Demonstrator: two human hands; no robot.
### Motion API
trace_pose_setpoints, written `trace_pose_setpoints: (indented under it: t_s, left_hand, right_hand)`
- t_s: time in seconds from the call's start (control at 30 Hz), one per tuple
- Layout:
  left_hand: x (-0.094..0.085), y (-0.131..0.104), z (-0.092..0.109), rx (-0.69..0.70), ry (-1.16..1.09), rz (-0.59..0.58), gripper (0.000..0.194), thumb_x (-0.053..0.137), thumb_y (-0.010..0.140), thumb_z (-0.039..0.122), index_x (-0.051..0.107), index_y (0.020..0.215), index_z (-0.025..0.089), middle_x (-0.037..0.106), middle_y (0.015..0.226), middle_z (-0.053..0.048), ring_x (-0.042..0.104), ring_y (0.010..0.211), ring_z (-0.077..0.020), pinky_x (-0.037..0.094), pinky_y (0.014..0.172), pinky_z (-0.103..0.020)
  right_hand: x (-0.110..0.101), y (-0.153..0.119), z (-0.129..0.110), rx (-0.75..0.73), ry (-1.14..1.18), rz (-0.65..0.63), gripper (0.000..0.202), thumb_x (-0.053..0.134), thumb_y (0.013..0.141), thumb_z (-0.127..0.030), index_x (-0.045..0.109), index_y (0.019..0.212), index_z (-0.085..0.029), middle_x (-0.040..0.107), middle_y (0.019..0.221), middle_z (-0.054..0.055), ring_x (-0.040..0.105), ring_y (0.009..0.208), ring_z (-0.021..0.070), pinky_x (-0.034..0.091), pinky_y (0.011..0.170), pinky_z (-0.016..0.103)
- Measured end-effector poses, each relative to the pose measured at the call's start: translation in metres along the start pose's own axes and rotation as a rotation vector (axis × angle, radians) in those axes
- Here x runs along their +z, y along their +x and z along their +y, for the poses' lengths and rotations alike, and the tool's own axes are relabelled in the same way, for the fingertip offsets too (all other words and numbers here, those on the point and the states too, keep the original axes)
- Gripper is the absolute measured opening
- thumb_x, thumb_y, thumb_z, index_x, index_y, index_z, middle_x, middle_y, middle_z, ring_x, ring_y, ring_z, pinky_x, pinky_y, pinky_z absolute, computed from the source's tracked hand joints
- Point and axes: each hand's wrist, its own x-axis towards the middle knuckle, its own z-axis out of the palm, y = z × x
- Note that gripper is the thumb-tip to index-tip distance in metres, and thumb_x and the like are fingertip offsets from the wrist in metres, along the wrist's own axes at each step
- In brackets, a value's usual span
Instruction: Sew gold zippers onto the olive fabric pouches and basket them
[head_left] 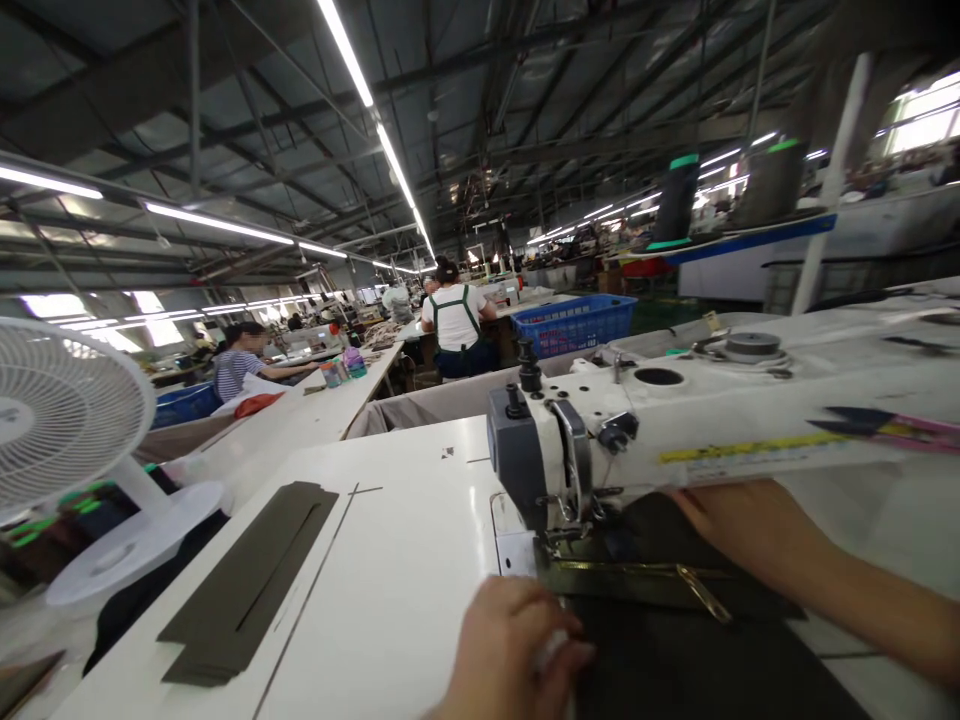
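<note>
Dark fabric (660, 650) with a gold zipper (622, 568) lies under the head of a white sewing machine (735, 420). A gold zipper pull (703, 592) rests on it. My left hand (517, 650) is at the fabric's left edge, in front of the needle area, its fingers curled around something small and whitish that I cannot make out. Beneath the machine arm, my right hand (727, 515) reaches onto the back part of the fabric; its fingertips are partly hidden.
Stacked dark fabric pieces (251, 585) lie on the white table (375, 590) at left. A white fan (67, 420) stands beyond them. Pink-handled snips (892, 425) rest on the machine arm. Behind are a blue basket (574, 325) and seated people (454, 315).
</note>
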Motion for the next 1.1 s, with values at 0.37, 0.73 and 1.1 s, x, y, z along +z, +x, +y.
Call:
trace_pose_setpoints:
  t_s: [0.37, 0.73, 1.1]
  left_hand:
    - [0.014, 0.013, -0.019, 0.071, 0.185, 0.124, 0.016, 0.051, 0.083, 0.009, 0.063, 0.076, 0.018, 0.068, 0.094, -0.006, 0.064, 0.092, -0.0182, 0.043, 0.097, -0.043]
    - [0.017, 0.016, -0.028, 0.149, 0.177, 0.1, 0.014, 0.053, 0.082, 0.01, 0.062, 0.076, 0.018, 0.068, 0.091, -0.005, 0.064, 0.091, -0.018, 0.045, 0.095, -0.037]
    - [0.013, 0.023, -0.024, 0.126, 0.239, 0.022, 0.008, 0.06, 0.081, 0.011, 0.062, 0.078, 0.018, 0.068, 0.087, -0.004, 0.064, 0.089, -0.0171, 0.046, 0.093, -0.033]
  right_hand:
    - [0.042, -0.023, -0.086, -0.4, -0.026, -0.151, 0.036, 0.037, 0.075, 0.003, 0.064, 0.097, -0.009, 0.069, 0.093, 0.01, 0.066, 0.082, 0.0202, 0.054, 0.075, 0.031]
    - [0.025, -0.005, -0.08, -0.392, 0.264, -0.371, 0.041, 0.033, 0.075, -0.001, 0.063, 0.1, -0.014, 0.067, 0.101, 0.012, 0.063, 0.094, 0.0183, 0.052, 0.081, 0.03]
    - [0.032, -0.007, -0.075, -0.314, 0.325, -0.432, 0.039, 0.033, 0.079, -0.002, 0.062, 0.102, -0.016, 0.067, 0.1, 0.01, 0.062, 0.096, 0.018, 0.05, 0.084, 0.031]
